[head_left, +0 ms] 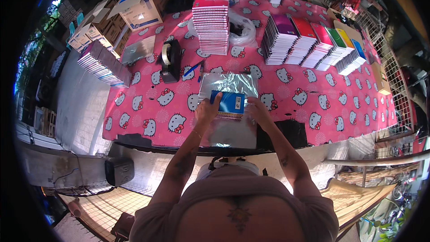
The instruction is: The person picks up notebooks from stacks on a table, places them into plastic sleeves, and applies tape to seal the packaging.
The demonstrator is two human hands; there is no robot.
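Note:
A blue spiral-bound notebook (230, 101) lies on a shiny clear plastic sheet (230, 134) in front of me, its coil toward my body. More coils show under its near edge, perhaps of a small stack. My left hand (207, 110) grips the notebook's left side, thumb on the cover and the other fingers mostly hidden. At the sheet's right edge, just off the notebook, my right hand (258, 109) has its fingers curled on the film; the fingertips are small and partly hidden. Blue pens (192, 69) lie beyond the sheet. A black tape dispenser (170, 62) stands to their left.
The table has a pink cartoon-print cover (286, 107). A tall stack of red notebooks (210, 27) rises beyond the sheet. Several coloured notebook stacks (309, 42) lean at right, another stack (104, 66) at left. Cardboard boxes (141, 11) and a white plastic bag (244, 29) sit farther back.

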